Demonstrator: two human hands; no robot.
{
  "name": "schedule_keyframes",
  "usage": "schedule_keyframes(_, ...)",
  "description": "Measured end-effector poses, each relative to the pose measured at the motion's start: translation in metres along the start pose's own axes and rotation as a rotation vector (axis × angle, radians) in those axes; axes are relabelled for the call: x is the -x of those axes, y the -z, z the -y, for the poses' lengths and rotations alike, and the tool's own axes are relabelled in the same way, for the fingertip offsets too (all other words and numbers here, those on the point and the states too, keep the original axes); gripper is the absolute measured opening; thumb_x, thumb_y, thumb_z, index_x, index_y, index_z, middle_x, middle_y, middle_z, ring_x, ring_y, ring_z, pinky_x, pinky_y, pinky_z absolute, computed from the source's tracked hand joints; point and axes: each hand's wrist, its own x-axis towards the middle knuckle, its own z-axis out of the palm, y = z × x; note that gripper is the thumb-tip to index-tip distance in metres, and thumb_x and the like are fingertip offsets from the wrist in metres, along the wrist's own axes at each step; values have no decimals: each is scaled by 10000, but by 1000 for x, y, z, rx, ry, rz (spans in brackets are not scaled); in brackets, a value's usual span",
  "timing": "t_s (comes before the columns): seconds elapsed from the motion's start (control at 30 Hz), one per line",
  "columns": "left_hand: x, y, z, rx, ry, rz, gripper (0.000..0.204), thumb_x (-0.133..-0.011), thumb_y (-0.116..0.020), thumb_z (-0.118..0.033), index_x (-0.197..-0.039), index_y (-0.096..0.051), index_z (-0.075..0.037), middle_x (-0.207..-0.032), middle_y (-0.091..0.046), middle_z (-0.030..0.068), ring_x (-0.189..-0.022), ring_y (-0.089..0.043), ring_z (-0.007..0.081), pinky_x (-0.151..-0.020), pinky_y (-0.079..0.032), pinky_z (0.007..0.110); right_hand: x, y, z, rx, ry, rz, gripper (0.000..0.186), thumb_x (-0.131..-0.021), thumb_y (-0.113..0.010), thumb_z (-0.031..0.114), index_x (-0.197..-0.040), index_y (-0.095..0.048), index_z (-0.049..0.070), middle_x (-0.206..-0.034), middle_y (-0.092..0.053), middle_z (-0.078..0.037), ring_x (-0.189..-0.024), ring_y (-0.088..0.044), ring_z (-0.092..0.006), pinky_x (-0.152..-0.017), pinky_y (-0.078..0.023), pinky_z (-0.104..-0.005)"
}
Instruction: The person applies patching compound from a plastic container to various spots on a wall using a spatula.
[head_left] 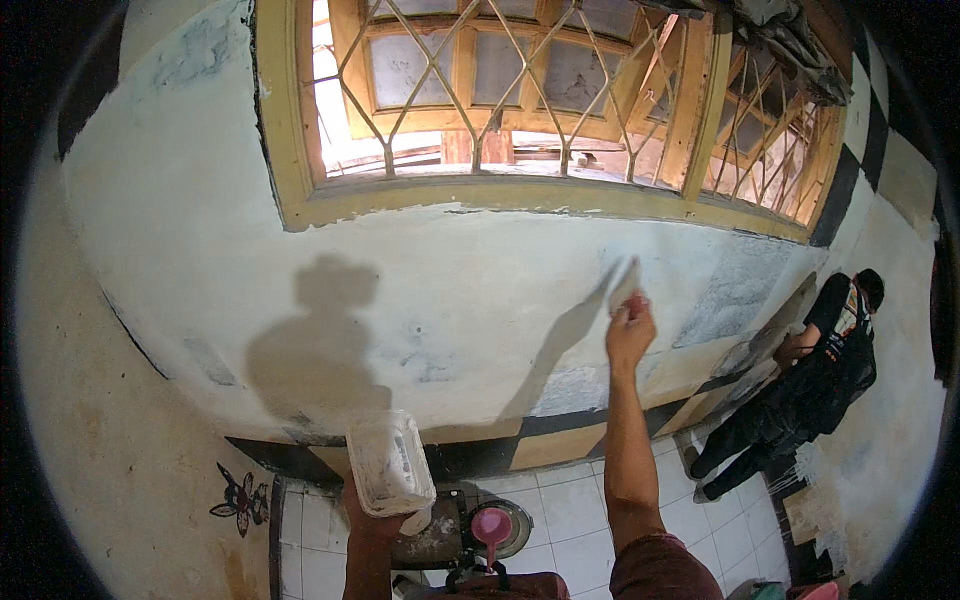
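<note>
The right hand's (630,340) fingers clamped a putty knife (624,287) just beyond them; the left hand (370,520) gripped a plastic tub (424,472) from below, and I feared a careless tilt might drop it

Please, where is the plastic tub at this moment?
In the head view, the tub is low, left of centre, held in the left hand, left of the pink dipper.
</note>
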Motion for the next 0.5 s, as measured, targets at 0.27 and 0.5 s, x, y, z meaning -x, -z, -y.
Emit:
schedule_keyframes(0.27,7,-33,-32,702,192,-110,521,-931,-376,-439,-1312,-488,-103,-1207,-586,117,-1086,-595,312,-860,-524,513,20,-73,55,312,-33,-154,344,-903,-568,321,-1068,-589,19,-952,-604,-177,-850,-612,-357,-730,-492,-442)
schedule_keyframes(0.5,10,-30,-33,496,149,-99,490,-857,-554,-310,-1283,-494,-74,-1182,-592,119,-1043,-614,273,-835,-543,466,148,-109,205,-32,179,570,325,-837,-560,80,-1161,-548,48,-1122,-591,-177,-994,-585,-370,-795,-493,-449)
